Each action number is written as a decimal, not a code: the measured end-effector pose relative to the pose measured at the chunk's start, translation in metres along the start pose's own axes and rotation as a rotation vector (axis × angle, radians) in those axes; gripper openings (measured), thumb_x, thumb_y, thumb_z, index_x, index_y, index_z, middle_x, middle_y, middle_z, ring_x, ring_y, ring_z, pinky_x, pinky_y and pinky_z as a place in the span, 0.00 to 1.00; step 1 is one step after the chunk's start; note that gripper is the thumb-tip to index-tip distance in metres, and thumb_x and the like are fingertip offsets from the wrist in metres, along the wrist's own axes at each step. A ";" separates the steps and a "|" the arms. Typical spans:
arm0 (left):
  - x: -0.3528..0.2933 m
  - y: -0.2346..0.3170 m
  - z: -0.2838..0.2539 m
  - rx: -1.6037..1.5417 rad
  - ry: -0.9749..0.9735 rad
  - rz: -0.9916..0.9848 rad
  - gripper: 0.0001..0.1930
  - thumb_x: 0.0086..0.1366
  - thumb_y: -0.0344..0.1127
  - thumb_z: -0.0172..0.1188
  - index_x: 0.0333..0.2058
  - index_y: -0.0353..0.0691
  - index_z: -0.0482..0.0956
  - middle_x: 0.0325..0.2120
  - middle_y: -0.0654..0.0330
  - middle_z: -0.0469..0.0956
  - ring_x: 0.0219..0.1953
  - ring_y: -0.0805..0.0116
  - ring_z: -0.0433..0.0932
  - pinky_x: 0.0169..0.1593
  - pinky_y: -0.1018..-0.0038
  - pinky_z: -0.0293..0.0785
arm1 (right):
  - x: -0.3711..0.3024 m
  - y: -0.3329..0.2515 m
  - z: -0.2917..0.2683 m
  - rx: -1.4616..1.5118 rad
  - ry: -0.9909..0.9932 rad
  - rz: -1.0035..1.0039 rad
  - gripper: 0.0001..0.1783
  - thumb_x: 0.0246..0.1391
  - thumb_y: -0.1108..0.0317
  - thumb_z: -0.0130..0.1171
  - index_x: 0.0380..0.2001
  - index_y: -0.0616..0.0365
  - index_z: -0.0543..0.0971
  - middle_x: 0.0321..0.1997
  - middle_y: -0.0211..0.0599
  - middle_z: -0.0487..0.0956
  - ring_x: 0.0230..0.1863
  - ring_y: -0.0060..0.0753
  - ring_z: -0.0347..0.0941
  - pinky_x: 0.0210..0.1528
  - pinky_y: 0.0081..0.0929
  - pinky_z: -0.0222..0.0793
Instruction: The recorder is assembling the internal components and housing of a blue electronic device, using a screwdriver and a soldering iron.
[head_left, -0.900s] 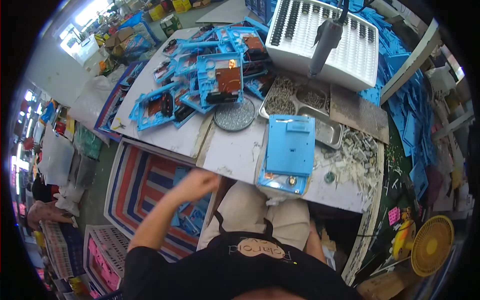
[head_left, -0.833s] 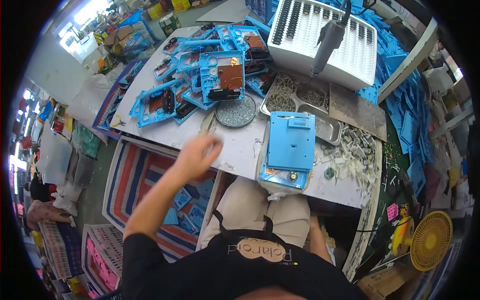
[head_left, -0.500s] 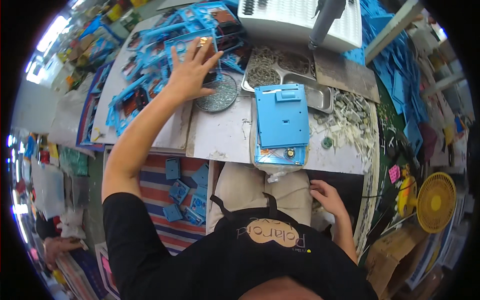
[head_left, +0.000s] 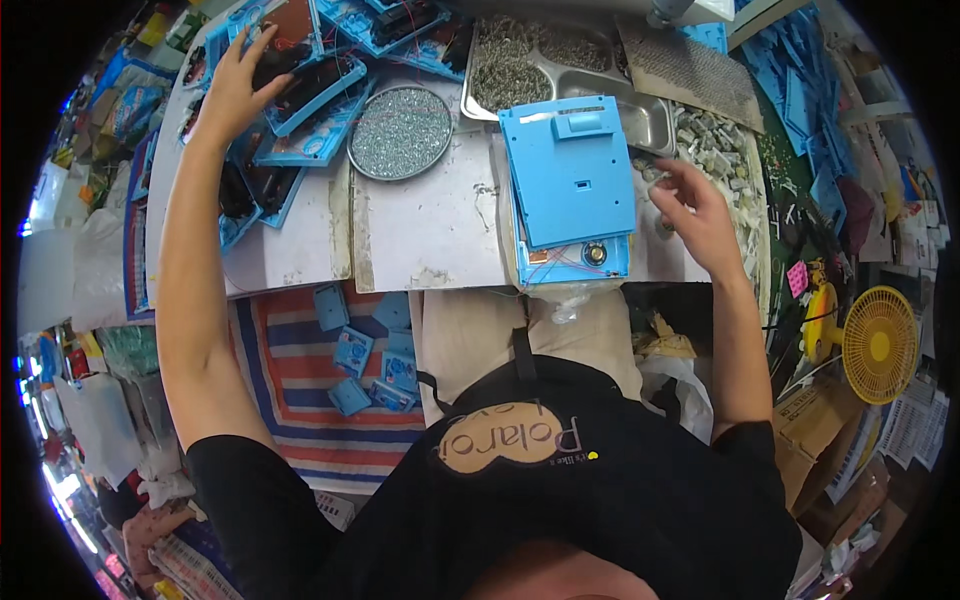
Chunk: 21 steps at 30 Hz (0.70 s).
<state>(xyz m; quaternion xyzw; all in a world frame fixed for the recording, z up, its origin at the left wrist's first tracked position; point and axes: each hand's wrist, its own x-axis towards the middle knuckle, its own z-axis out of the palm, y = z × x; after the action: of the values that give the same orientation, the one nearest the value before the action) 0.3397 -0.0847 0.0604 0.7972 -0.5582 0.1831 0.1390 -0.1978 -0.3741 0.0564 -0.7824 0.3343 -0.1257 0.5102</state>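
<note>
My left hand (head_left: pixel 237 95) reaches over the pile of blue plastic housings at the back left, its fingers spread on or just above an open housing (head_left: pixel 318 93) with dark parts and wires inside. Whether it touches the housing I cannot tell. To the right, my right hand (head_left: pixel 700 212) hovers beside a heap of small white and metal parts (head_left: pixel 720 150), with fingers curved and apart and nothing seen in them. Between the hands, a flat blue cover (head_left: pixel 568 180) lies slightly askew on another blue housing (head_left: pixel 562 262), which shows a round metal part and wires.
A round dish of tiny metal screws (head_left: pixel 401 133) sits left of centre. Behind the cover stands a steel compartment tray (head_left: pixel 640 112) with small metal pieces. More blue housings lie on striped cloth (head_left: pixel 300 400) below the table. A yellow fan (head_left: pixel 878 345) stands at right.
My left hand has moved left over the housings. My right hand has risen from beside my lap to the table's right side. The view has shifted, so the table sits differently.
</note>
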 end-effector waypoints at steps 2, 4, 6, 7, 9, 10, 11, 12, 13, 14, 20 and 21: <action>-0.007 -0.009 -0.005 0.002 -0.016 -0.031 0.38 0.65 0.45 0.65 0.72 0.60 0.61 0.72 0.45 0.56 0.70 0.41 0.62 0.70 0.55 0.62 | 0.018 0.003 0.012 -0.019 -0.019 -0.085 0.28 0.55 0.65 0.70 0.58 0.63 0.76 0.30 0.26 0.78 0.27 0.12 0.68 0.31 0.16 0.66; -0.014 0.000 -0.010 0.004 -0.019 -0.070 0.37 0.64 0.43 0.64 0.72 0.61 0.62 0.72 0.44 0.56 0.70 0.42 0.61 0.70 0.55 0.62 | 0.026 0.006 0.019 0.000 -0.109 -0.090 0.31 0.54 0.65 0.71 0.59 0.63 0.75 0.29 0.24 0.77 0.26 0.11 0.66 0.30 0.14 0.63; -0.030 0.009 -0.019 0.068 0.029 -0.130 0.38 0.62 0.41 0.63 0.71 0.58 0.62 0.71 0.44 0.58 0.71 0.43 0.61 0.70 0.55 0.61 | 0.035 0.017 0.029 0.088 -0.191 -0.120 0.31 0.52 0.66 0.73 0.58 0.63 0.75 0.28 0.21 0.76 0.26 0.09 0.62 0.28 0.11 0.57; -0.036 0.029 -0.026 0.119 0.097 -0.140 0.37 0.62 0.41 0.63 0.70 0.55 0.64 0.69 0.44 0.61 0.68 0.43 0.64 0.67 0.55 0.64 | 0.036 0.018 0.032 0.128 -0.230 -0.095 0.30 0.53 0.67 0.72 0.57 0.63 0.75 0.27 0.21 0.76 0.25 0.09 0.63 0.28 0.11 0.57; -0.033 0.106 -0.029 0.191 0.256 -0.135 0.35 0.60 0.41 0.64 0.67 0.48 0.68 0.65 0.46 0.67 0.63 0.42 0.69 0.62 0.55 0.69 | 0.034 0.014 0.029 0.184 -0.269 -0.039 0.28 0.54 0.69 0.71 0.56 0.64 0.74 0.26 0.21 0.76 0.24 0.08 0.63 0.26 0.10 0.57; -0.034 0.147 -0.030 0.063 0.240 -0.163 0.32 0.60 0.39 0.65 0.63 0.43 0.71 0.60 0.47 0.71 0.58 0.46 0.71 0.57 0.58 0.72 | 0.032 0.010 0.027 0.243 -0.279 0.024 0.27 0.55 0.70 0.70 0.56 0.65 0.74 0.26 0.22 0.77 0.23 0.08 0.64 0.25 0.10 0.57; -0.040 0.193 -0.035 -0.053 0.213 -0.192 0.28 0.59 0.37 0.66 0.58 0.38 0.74 0.55 0.49 0.76 0.54 0.49 0.74 0.52 0.60 0.74 | 0.030 0.004 0.024 0.314 -0.298 0.089 0.26 0.56 0.71 0.69 0.55 0.65 0.74 0.27 0.23 0.77 0.22 0.08 0.64 0.24 0.11 0.57; -0.056 0.236 -0.033 -0.221 0.165 -0.301 0.21 0.58 0.34 0.69 0.50 0.35 0.78 0.44 0.52 0.80 0.45 0.56 0.77 0.44 0.66 0.75 | 0.029 0.001 0.022 0.376 -0.315 0.154 0.25 0.57 0.72 0.68 0.55 0.65 0.73 0.27 0.23 0.78 0.21 0.08 0.65 0.23 0.11 0.58; -0.078 0.271 -0.033 -0.377 0.023 -0.409 0.20 0.58 0.35 0.70 0.47 0.34 0.79 0.38 0.53 0.80 0.36 0.61 0.79 0.39 0.69 0.74 | 0.030 0.000 0.021 0.426 -0.323 0.165 0.24 0.57 0.73 0.67 0.55 0.65 0.73 0.27 0.25 0.79 0.21 0.09 0.65 0.22 0.11 0.58; -0.097 0.303 -0.034 -0.564 -0.129 -0.474 0.16 0.58 0.38 0.72 0.41 0.34 0.82 0.29 0.56 0.79 0.27 0.64 0.77 0.32 0.70 0.72 | 0.031 0.000 0.022 0.474 -0.331 0.177 0.23 0.58 0.74 0.67 0.55 0.65 0.72 0.28 0.26 0.80 0.20 0.09 0.66 0.22 0.11 0.58; -0.157 0.390 -0.006 -0.809 -0.470 -0.716 0.15 0.56 0.42 0.76 0.32 0.36 0.85 0.15 0.59 0.74 0.18 0.68 0.72 0.26 0.71 0.69 | 0.024 0.021 -0.001 0.722 -0.211 0.146 0.24 0.60 0.74 0.64 0.58 0.65 0.70 0.30 0.30 0.81 0.18 0.10 0.64 0.19 0.10 0.56; -0.160 0.396 -0.001 -0.844 -0.455 -0.746 0.15 0.57 0.42 0.75 0.32 0.35 0.85 0.16 0.59 0.74 0.18 0.68 0.72 0.26 0.71 0.69 | 0.022 0.030 -0.012 0.741 -0.196 0.115 0.25 0.61 0.74 0.64 0.59 0.65 0.70 0.30 0.30 0.81 0.17 0.10 0.64 0.18 0.09 0.56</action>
<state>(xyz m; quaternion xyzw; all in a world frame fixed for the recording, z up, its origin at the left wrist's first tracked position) -0.0832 -0.0839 -0.0034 0.8342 -0.2811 -0.2902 0.3753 -0.1999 -0.4043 0.0317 -0.5334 0.2590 -0.1337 0.7940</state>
